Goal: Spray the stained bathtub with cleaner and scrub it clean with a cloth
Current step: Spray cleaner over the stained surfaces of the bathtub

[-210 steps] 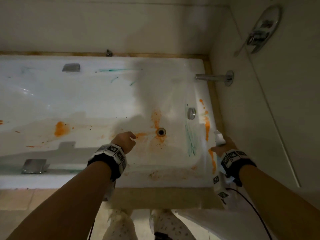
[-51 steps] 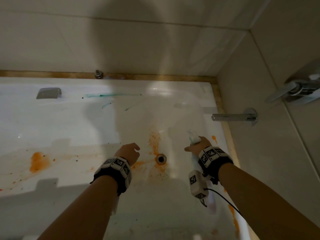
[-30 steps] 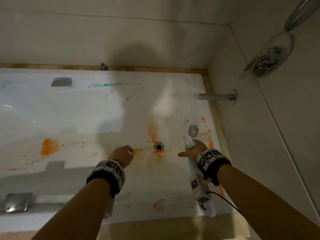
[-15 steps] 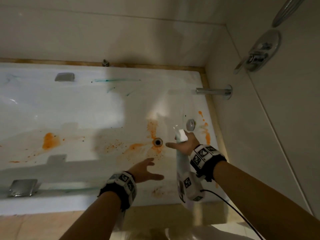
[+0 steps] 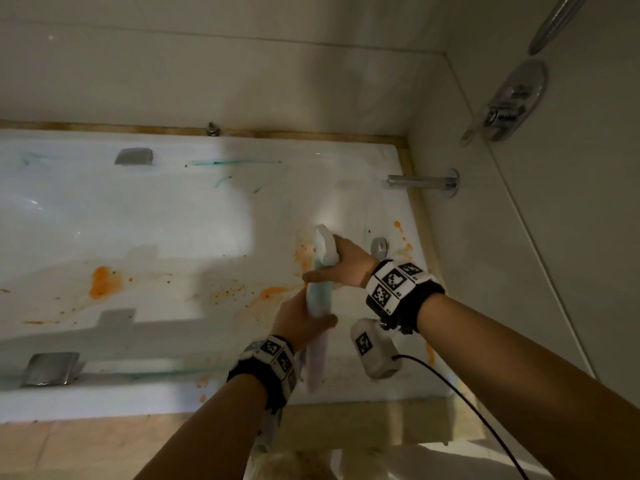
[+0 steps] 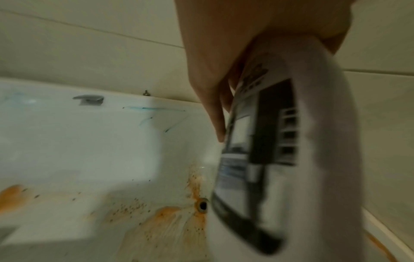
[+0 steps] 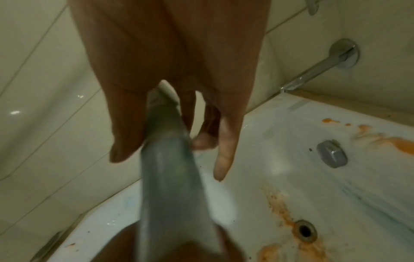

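Here, from the head camera, I am looking down into a white bathtub (image 5: pixel 145 233) set against pale tiled walls, with a brown sealant strip along its far edge. Orange stains (image 5: pixel 104 282) spread across the tub floor left of the spray bottle (image 5: pixel 320 299), and green streaks (image 5: pixel 235 162) mark the far wall of the tub beyond the bottle. A chrome spout (image 5: pixel 420 181) sticks out of the side wall, to the right of the bottle and further off. The bottle hangs over the tub, its long axis running away from me, the white spray head at the far end. My right hand (image 5: pixel 349 268) grips the neck just under the head; my left hand (image 5: pixel 299 322) is wrapped round the body nearer me.

On the left wrist camera, blurred, my fingers (image 6: pixel 212 106) curl round the labelled bottle (image 6: pixel 280 150), and the drain (image 6: pixel 202 205) sits in orange staining just left of it.

On the right wrist camera the bottle (image 7: pixel 172 186) runs up the frame from the camera to my fingers (image 7: pixel 125 134), which close around its neck. The round grey knob (image 7: pixel 331 156) lies to the right of it.
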`<state>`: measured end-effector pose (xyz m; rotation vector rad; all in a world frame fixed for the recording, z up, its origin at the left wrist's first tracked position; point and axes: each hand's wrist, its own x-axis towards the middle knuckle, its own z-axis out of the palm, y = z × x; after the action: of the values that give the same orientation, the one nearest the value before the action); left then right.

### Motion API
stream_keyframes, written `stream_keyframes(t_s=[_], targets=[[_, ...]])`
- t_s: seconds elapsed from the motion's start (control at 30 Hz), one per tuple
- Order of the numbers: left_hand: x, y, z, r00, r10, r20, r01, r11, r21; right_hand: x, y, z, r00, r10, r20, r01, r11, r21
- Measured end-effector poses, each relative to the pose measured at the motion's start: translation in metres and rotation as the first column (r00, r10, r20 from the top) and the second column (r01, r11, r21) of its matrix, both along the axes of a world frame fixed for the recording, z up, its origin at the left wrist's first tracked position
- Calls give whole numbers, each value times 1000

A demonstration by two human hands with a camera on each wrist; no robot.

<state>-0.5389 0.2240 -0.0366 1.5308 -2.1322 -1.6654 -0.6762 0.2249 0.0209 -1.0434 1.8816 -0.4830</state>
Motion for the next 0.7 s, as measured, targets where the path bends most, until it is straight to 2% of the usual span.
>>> stream_keyframes(t_s=[0.13, 0.2, 0.27, 0.3, 0.37, 0.53, 0.6, 0.7], targets=[[19, -14, -5, 985, 174, -16, -174, 984, -32, -19, 20, -2, 993, -8, 115, -3, 995, 98], [27, -25, -3, 957, 263, -125, -257, 964, 60, -27, 34, -11, 996, 9, 88, -24, 986, 164], [30, -32, 5, 891, 367, -267, -328, 927, 180, -30, 47, -22, 999, 48, 25, -53, 966, 252], [30, -35, 9, 876, 378, -300, -334, 923, 189, -31, 52, -27, 998, 68, -1, -65, 952, 299], [26, -37, 14, 898, 324, -298, -296, 946, 135, -31, 61, -33, 996, 88, -26, -73, 926, 370], [20, -49, 35, 927, 203, -316, -165, 976, 145, -39, 64, -37, 982, 126, -143, -60, 917, 395], [23, -56, 43, 918, 214, -334, -172, 974, 150, -42, 61, -33, 973, 138, -185, -53, 914, 402], [30, -73, 45, 868, 305, -393, -221, 944, 243, -39, 51, -29, 961, 150, -231, -45, 912, 408]])
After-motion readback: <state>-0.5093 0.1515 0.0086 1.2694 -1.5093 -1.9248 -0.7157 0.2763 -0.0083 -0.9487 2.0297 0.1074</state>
